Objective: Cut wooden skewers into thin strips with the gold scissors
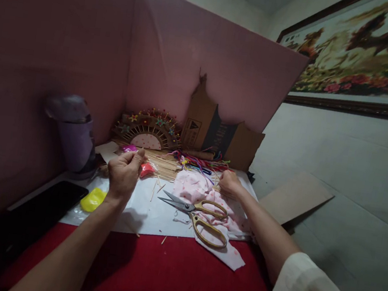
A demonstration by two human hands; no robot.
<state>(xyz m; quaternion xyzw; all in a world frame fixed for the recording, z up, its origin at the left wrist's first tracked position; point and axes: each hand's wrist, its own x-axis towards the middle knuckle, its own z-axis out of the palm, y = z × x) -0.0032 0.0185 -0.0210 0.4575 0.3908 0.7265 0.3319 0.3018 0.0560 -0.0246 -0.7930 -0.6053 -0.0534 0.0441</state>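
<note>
White paper bears speckled pink cloth; right hand grips it; left hand curled shut.

two hands, one scissors, perhaps one phone

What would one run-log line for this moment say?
left hand: raised, closed, contents unclear | right hand: on pink cloth beside sticks | scissors: lying open
</note>
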